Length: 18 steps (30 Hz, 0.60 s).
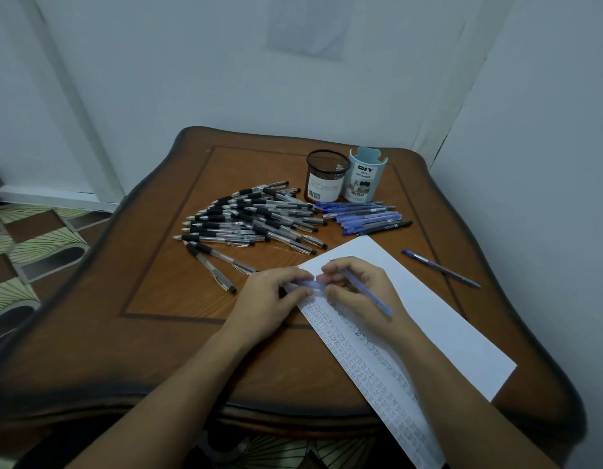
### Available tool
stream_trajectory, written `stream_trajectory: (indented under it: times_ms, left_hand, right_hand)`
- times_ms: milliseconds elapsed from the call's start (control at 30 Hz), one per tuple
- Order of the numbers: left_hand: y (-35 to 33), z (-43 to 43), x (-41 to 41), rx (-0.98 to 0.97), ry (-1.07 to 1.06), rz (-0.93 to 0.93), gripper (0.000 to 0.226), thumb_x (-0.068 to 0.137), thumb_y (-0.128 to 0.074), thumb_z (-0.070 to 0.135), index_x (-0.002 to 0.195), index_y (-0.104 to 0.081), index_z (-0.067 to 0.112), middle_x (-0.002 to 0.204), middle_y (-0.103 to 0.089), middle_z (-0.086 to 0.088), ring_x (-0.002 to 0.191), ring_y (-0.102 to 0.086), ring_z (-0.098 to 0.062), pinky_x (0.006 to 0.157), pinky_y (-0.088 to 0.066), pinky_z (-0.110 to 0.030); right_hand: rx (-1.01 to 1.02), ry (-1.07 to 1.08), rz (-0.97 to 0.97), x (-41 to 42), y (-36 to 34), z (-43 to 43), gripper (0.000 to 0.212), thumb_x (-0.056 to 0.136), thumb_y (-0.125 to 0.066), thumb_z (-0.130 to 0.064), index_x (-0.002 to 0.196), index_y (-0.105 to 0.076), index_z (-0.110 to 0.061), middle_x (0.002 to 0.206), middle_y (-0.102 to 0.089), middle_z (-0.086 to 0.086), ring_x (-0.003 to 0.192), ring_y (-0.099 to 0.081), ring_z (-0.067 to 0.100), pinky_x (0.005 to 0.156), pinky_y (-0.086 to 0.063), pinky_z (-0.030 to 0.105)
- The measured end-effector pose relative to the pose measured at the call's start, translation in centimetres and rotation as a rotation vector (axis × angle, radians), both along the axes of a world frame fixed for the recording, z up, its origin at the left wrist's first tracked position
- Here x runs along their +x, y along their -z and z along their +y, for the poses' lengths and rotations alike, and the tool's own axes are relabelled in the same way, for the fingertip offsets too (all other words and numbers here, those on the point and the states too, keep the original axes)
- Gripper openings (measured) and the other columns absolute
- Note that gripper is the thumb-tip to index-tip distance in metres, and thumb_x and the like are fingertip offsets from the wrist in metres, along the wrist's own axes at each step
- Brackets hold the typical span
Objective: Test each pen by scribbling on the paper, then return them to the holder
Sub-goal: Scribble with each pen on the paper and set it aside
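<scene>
My right hand (356, 287) grips a blue pen (371, 294) over the upper part of the white paper (439, 326), whose left side is covered in small scribbles. My left hand (271, 299) pinches a pale blue pen cap (308, 286) beside the pen's tip end. Behind them stand two holders: a black mesh cup (327, 176) and a light blue cup (366, 177). A heap of clear black-grip pens (252, 220) lies left of the holders. Several blue pens (364, 214) lie in front of them.
One blue pen (440, 268) lies alone at the right of the paper. Two black-grip pens (219, 267) lie apart near my left hand. The brown wooden table (164, 333) stands in a corner between pale walls, with patterned floor tiles to the left.
</scene>
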<state>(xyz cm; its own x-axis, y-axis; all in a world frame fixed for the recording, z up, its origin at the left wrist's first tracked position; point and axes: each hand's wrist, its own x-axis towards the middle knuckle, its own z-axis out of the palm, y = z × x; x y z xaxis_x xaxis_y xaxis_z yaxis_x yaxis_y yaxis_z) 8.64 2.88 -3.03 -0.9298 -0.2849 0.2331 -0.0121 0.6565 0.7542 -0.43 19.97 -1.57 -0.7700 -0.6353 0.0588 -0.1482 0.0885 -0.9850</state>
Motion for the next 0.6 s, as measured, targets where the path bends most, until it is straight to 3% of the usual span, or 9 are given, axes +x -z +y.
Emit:
stream_trajectory:
  times_ms: [100, 200, 333, 400, 500, 600]
  left_hand:
    - [0.1, -0.1, -0.1, 0.11, -0.046, 0.019, 0.022, 0.09, -0.07, 0.025, 0.111, -0.074, 0.026, 0.102, -0.069, 0.021, 0.097, -0.058, 0.011, 0.077, -0.041, -0.006]
    - [0.2, -0.1, -0.2, 0.121, -0.048, 0.014, 0.024, 0.091, -0.068, 0.029, 0.115, -0.074, 0.027, 0.11, -0.07, 0.019, 0.1, -0.058, 0.009, 0.079, -0.043, -0.01]
    - [0.4, -0.1, -0.3, 0.118, -0.057, -0.003, 0.027, 0.091, -0.067, 0.032, 0.117, -0.072, 0.028, 0.114, -0.069, 0.017, 0.102, -0.056, 0.011, 0.078, -0.04, -0.005]
    - [0.4, -0.1, -0.2, 0.131, -0.06, -0.003, 0.027, 0.091, -0.067, 0.031, 0.117, -0.072, 0.028, 0.114, -0.07, 0.016, 0.102, -0.057, 0.009, 0.078, -0.04, -0.005]
    - [0.3, -0.1, -0.2, 0.132, -0.036, -0.009, 0.026, 0.091, -0.067, 0.031, 0.116, -0.072, 0.029, 0.115, -0.07, 0.015, 0.104, -0.058, 0.006, 0.083, -0.044, -0.012]
    - [0.3, -0.2, -0.1, 0.148, -0.023, -0.006, 0.025, 0.09, -0.068, 0.03, 0.115, -0.072, 0.03, 0.114, -0.07, 0.015, 0.107, -0.058, 0.006, 0.09, -0.047, -0.022]
  right_hand:
    - [-0.109, 0.109, -0.136, -0.4, -0.2, -0.2, 0.027, 0.096, -0.051, -0.01, 0.105, -0.075, -0.017, 0.087, -0.071, 0.008, 0.083, -0.064, 0.025, 0.069, -0.053, 0.035]
    - [-0.189, 0.177, -0.23, -1.1, -0.5, 0.3, 0.04, 0.081, -0.041, -0.02, 0.095, -0.079, -0.013, 0.067, -0.05, 0.004, 0.066, -0.046, 0.016, 0.059, -0.04, 0.033]
    - [-0.168, 0.149, -0.254, -0.9, -0.6, 0.3, 0.012, 0.083, -0.046, -0.003, 0.085, -0.055, -0.009, 0.063, -0.053, 0.008, 0.059, -0.044, 0.019, 0.051, -0.034, 0.032]
    - [-0.17, 0.142, -0.258, -0.7, -0.5, 0.2, 0.009, 0.082, -0.047, -0.001, 0.08, -0.05, -0.009, 0.063, -0.056, 0.01, 0.057, -0.045, 0.02, 0.05, -0.034, 0.032]
    - [-0.149, 0.121, -0.243, -0.6, -0.5, 0.4, 0.016, 0.093, -0.055, 0.003, 0.08, -0.056, -0.007, 0.065, -0.06, 0.011, 0.056, -0.046, 0.02, 0.049, -0.036, 0.028]
    - [-0.147, 0.057, -0.273, -0.1, -0.7, 0.4, 0.004, 0.084, -0.072, -0.011, 0.085, -0.073, -0.008, 0.071, -0.065, 0.011, 0.06, -0.049, 0.021, 0.052, -0.039, 0.027]
